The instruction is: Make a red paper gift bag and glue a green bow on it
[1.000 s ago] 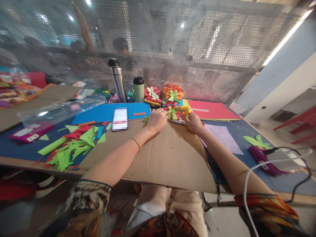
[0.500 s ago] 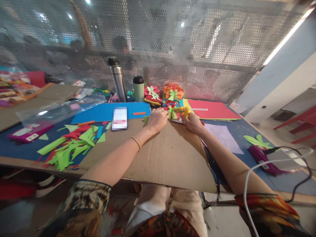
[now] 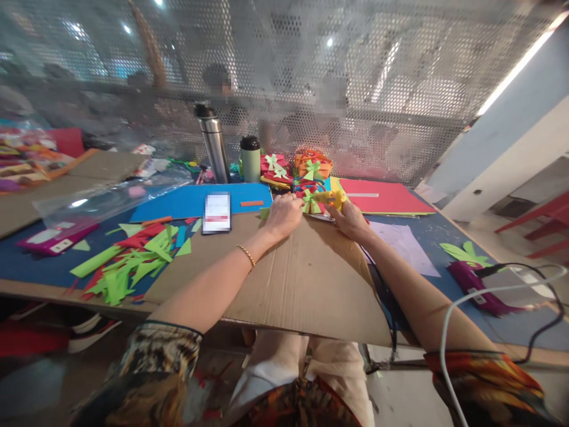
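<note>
In my right hand (image 3: 349,219) is a yellow hot glue gun (image 3: 334,199), its nozzle pointing left and a pale glue stick (image 3: 362,195) jutting from its back. The nozzle reaches a green paper bow (image 3: 312,201) on a small red paper piece. My left hand (image 3: 284,214) is closed at the left side of that red piece, its fingertips partly hidden. Both wrists are over a brown cardboard sheet (image 3: 306,279). Behind the bow are red and orange folded paper pieces (image 3: 313,159), some with green bows.
A phone (image 3: 217,212) lies by a blue sheet (image 3: 178,198). Green and red scraps (image 3: 128,261) are at the left. A steel flask (image 3: 213,145) and a green cup (image 3: 250,160) stand behind. Red sheets (image 3: 391,196), a purple box (image 3: 478,287) and a white cable (image 3: 448,320) are at the right.
Both hands and the glue gun keep nearly the same place at the bow. The whole view has shifted very slightly.
</note>
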